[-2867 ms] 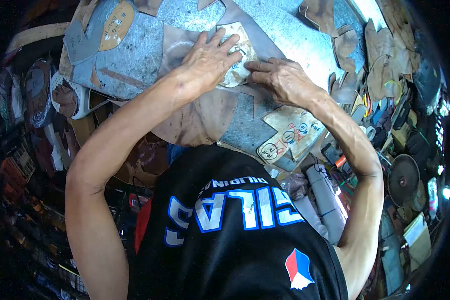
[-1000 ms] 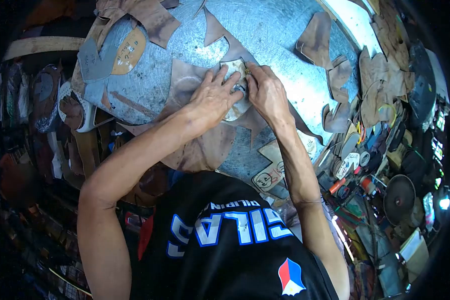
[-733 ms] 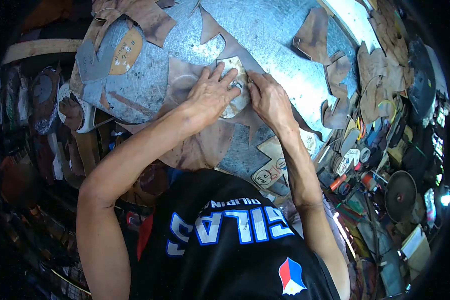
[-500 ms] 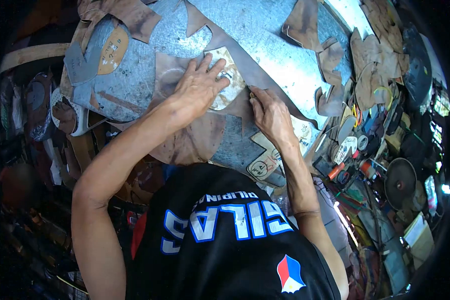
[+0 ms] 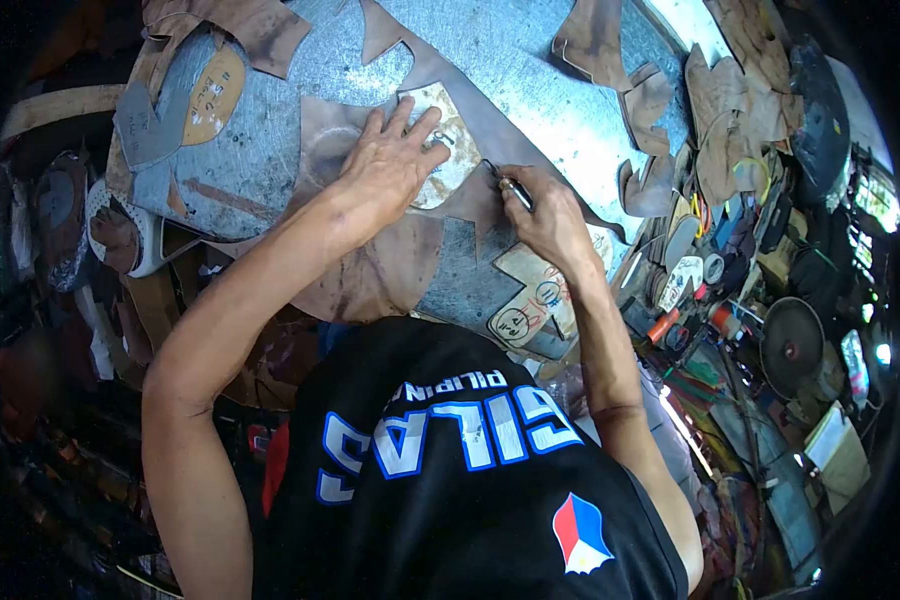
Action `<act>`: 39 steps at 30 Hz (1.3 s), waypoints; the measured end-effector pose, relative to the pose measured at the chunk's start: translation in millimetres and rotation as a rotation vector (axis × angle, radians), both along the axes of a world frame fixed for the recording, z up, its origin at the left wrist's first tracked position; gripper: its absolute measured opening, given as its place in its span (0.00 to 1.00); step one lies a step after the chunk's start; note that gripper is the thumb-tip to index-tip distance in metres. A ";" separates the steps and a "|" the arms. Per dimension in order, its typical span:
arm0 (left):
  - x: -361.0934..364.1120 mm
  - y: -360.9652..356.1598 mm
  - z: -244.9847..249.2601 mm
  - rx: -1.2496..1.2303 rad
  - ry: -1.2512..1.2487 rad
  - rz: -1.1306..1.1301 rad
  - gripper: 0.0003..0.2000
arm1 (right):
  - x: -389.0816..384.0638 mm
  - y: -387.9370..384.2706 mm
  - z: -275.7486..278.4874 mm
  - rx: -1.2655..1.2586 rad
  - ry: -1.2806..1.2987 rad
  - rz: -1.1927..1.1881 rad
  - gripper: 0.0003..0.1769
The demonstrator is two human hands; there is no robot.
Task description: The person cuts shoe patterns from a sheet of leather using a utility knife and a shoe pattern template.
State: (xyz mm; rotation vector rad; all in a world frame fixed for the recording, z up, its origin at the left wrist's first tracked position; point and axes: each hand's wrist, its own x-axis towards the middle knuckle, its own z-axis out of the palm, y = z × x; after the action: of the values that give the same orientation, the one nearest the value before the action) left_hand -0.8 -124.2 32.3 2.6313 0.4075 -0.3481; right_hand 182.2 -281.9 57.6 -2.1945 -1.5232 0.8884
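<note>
My left hand [image 5: 388,168] lies with spread fingers on a pale, stained pattern piece [image 5: 460,150], pressing it onto a brown leather sheet [image 5: 478,208]. Between the fingers of my right hand [image 5: 552,218] is a slim tool [image 5: 508,187] with a brass-coloured collar and a thin dark tip. That tip reaches the leather right beside the pattern's right edge. I cannot tell the tool's exact kind. Below my right hand, a cut-out pattern with handwritten marks [image 5: 522,318] lies partly under my forearm.
Under the leather is a scuffed grey metal tabletop [image 5: 260,150]. A tan oval pattern [image 5: 213,98] and a grey pattern [image 5: 148,130] lie at its left. Leather scraps [image 5: 592,42] are at the upper right. Tools and a round dark disc [image 5: 792,342] crowd the right side.
My right hand has turned slightly and drawn back from the pattern's edge, showing more of the tool. My left hand stays spread on the pattern. The whole view has shifted a little.
</note>
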 end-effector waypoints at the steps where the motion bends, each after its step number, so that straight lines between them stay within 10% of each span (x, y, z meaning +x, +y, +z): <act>1: -0.1 0.3 0.4 -0.008 -0.005 0.006 0.24 | 5.0 2.9 4.1 -0.002 -0.004 0.002 0.17; 4: -1.6 -1.2 -4.7 0.017 -0.044 0.011 0.24 | 17.9 34.2 24.7 -0.102 0.172 -0.209 0.19; 7: 2.1 -1.2 0.7 0.026 0.004 -0.004 0.24 | 28.3 79.5 10.5 0.268 0.029 0.123 0.15; 14: 4.7 -0.8 3.9 0.051 0.047 0.011 0.21 | 37.0 147.3 -26.1 0.224 -0.133 0.644 0.14; 39: 6.9 1.3 4.9 0.024 0.052 0.015 0.19 | 45.3 156.7 -14.9 0.044 -0.271 0.693 0.13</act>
State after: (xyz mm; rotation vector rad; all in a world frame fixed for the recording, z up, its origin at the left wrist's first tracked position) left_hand 6.1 -123.0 37.2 2.6453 0.4502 -0.4096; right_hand 227.6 -125.2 42.7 -1.8098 -2.4818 0.7318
